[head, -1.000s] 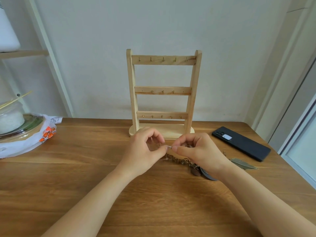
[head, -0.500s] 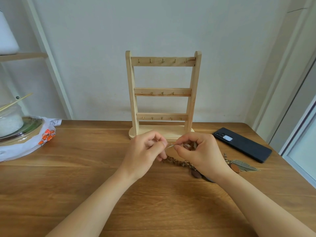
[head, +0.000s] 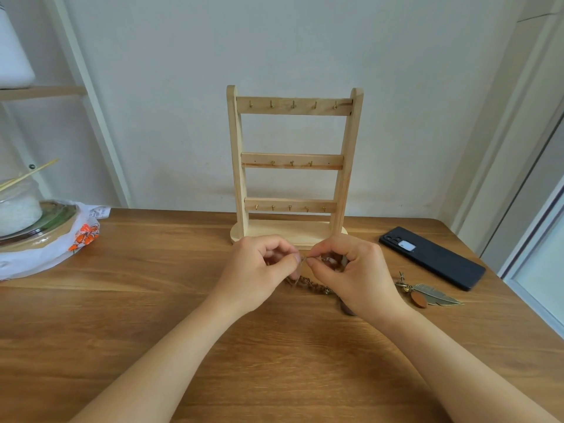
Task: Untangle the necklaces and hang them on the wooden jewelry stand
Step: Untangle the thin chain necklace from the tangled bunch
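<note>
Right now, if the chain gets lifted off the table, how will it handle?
Likely floppy: the chain lies slack on the table below where the left hand and right hand pinch it. Probably swings when raised, if the feather pendant is attached as it seems. Fine links may snag.

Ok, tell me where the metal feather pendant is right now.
In the head view the feather pendant lies on the table, right of the right hand, just in front of the black phone.
</note>
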